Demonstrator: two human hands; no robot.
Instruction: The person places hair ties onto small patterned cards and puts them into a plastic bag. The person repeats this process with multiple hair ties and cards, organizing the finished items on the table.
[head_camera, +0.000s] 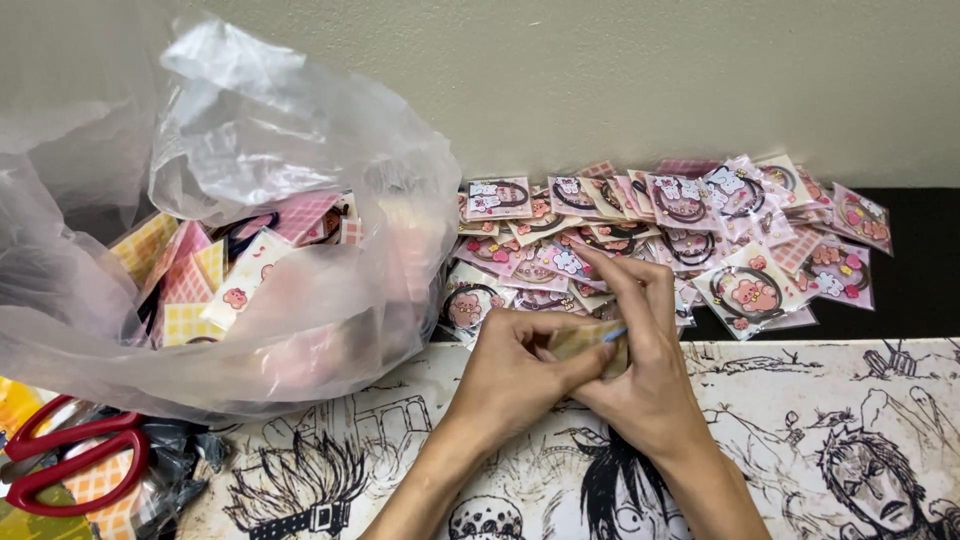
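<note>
Both forearms are coming up from the bottom edge and meeting over the middle of the printed mat (800, 400), a white sheet covered in black line-drawn cartoon figures. The left hand (515, 375) is lying palm-down with its wrist bent inward, thumb and fingers pinching the near end of a small yellowish checked card packet (585, 342). The right hand (640, 385) is crossing over from the other side, knuckles toward the camera, index finger (610, 272) stretched out and pointing up and left while the remaining fingers are curling round the packet's far end. So both hands are grasping the same packet, which is sitting between them just above the mat, near the front edge of the heap of sealed hair-tie packets (680, 240).

That heap is spreading along the wall, pink and white cards each showing a dark elastic loop in a clear sleeve. To the left, a large clear plastic bag (280, 200) is slumping open, holding more checked cards in pink, yellow and white. Red-handled scissors (70, 455) are lying at the lower left, cut off by the frame.

Most of the held packet is hidden by the fingers, so its contents are hard to make out; a thin pale-blue sliver is showing at the right thumb, too small to identify.
</note>
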